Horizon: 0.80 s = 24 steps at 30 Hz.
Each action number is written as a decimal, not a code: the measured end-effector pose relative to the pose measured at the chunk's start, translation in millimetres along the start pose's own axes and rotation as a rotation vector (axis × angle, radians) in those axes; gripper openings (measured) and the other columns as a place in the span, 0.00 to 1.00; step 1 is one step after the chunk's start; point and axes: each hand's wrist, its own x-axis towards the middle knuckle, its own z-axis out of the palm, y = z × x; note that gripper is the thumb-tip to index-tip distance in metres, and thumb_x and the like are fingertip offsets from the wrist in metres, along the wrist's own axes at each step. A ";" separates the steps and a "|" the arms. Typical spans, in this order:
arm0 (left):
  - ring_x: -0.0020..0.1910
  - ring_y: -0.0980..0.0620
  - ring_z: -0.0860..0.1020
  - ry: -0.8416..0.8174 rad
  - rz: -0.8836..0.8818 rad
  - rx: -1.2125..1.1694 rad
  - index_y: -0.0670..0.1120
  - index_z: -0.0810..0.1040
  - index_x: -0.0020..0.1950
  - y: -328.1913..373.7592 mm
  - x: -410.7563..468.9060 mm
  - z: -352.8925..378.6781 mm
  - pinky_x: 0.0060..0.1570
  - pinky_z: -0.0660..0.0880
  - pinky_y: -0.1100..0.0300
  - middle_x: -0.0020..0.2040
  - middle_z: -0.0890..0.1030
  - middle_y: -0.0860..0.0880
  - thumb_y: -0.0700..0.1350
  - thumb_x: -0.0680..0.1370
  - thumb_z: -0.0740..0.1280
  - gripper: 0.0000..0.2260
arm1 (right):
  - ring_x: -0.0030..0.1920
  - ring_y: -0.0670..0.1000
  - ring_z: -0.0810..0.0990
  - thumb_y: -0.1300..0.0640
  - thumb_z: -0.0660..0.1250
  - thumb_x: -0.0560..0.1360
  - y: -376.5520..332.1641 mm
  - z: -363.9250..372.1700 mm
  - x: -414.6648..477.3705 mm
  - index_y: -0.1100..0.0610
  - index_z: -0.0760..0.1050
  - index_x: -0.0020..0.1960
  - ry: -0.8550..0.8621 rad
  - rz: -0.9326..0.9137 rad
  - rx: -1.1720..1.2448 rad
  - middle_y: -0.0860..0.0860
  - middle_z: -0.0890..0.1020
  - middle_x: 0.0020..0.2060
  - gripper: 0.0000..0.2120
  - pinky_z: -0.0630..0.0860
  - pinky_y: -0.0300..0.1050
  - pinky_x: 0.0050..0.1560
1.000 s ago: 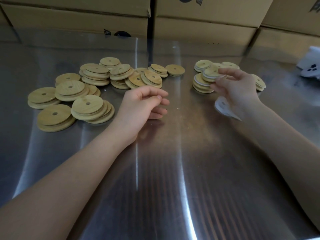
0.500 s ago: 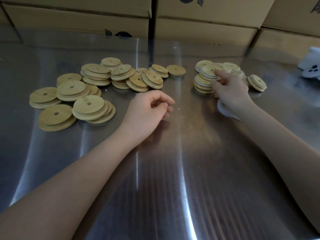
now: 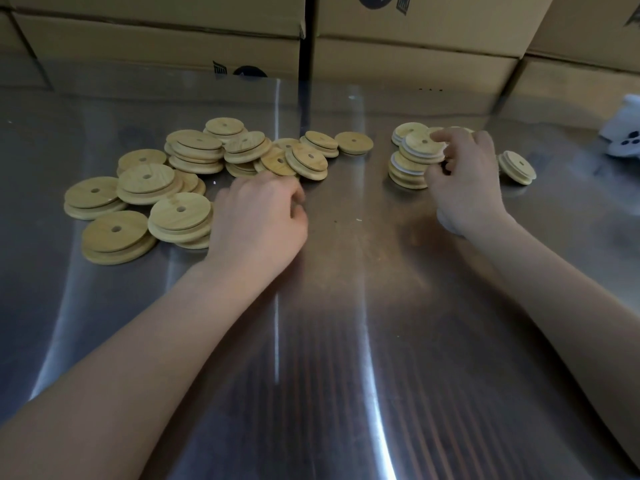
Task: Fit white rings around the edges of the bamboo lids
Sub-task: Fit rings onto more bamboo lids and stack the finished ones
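The bare left forearm (image 3: 138,358) and bare right forearm (image 3: 561,292) reach forward, well apart. The left grip (image 3: 259,223) is palm down, with blurred fingers curled under; I cannot tell if they hold something. To its right and farther forward, the right grip (image 3: 464,178) is palm down, forefinger stretched, other fingers bent.

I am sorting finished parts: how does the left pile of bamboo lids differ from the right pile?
The left pile holds more lids than the right pile. Left pile lids look bare; right pile lids show white rings. Both hold round holed bamboo lids.
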 end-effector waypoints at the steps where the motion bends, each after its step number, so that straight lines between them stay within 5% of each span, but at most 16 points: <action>1: 0.57 0.41 0.75 -0.014 -0.031 0.058 0.49 0.80 0.58 -2.3 1.0 0.4 0.55 0.73 0.47 0.56 0.79 0.46 0.45 0.78 0.65 0.11 | 0.53 0.55 0.73 0.64 0.61 0.73 -2.4 0.2 -1.3 0.56 0.74 0.63 0.021 -0.017 0.000 0.55 0.71 0.55 0.19 0.64 0.38 0.54; 4: 0.63 0.39 0.70 -0.021 -0.101 0.104 0.48 0.77 0.64 -8.4 4.7 1.2 0.61 0.69 0.45 0.63 0.74 0.44 0.46 0.77 0.66 0.15 | 0.43 0.41 0.64 0.66 0.61 0.71 -10.6 2.7 -5.9 0.58 0.78 0.56 0.071 -0.097 -0.001 0.56 0.76 0.48 0.15 0.58 0.28 0.40; 10: 0.77 0.41 0.54 -0.134 -0.033 0.211 0.49 0.72 0.70 -13.9 9.2 11.1 0.71 0.58 0.40 0.80 0.56 0.47 0.47 0.79 0.64 0.19 | 0.36 0.45 0.70 0.67 0.62 0.71 -25.2 15.4 -19.2 0.56 0.81 0.51 -0.077 -0.184 0.088 0.52 0.79 0.42 0.13 0.63 0.38 0.43; 15: 0.79 0.43 0.44 -0.209 -0.028 0.309 0.44 0.72 0.69 -16.1 10.1 21.1 0.75 0.48 0.39 0.81 0.47 0.50 0.49 0.81 0.56 0.18 | 0.36 0.36 0.72 0.67 0.64 0.73 -32.9 20.8 -30.2 0.55 0.81 0.50 -0.205 -0.241 0.129 0.47 0.76 0.40 0.12 0.63 0.24 0.40; 24: 0.78 0.43 0.36 -0.338 -0.090 0.418 0.46 0.63 0.77 -15.4 14.9 19.8 0.73 0.41 0.35 0.81 0.39 0.54 0.54 0.81 0.48 0.26 | 0.35 0.34 0.72 0.65 0.64 0.75 -36.0 19.5 -32.8 0.54 0.82 0.49 -0.250 -0.222 0.177 0.38 0.73 0.34 0.10 0.65 0.24 0.37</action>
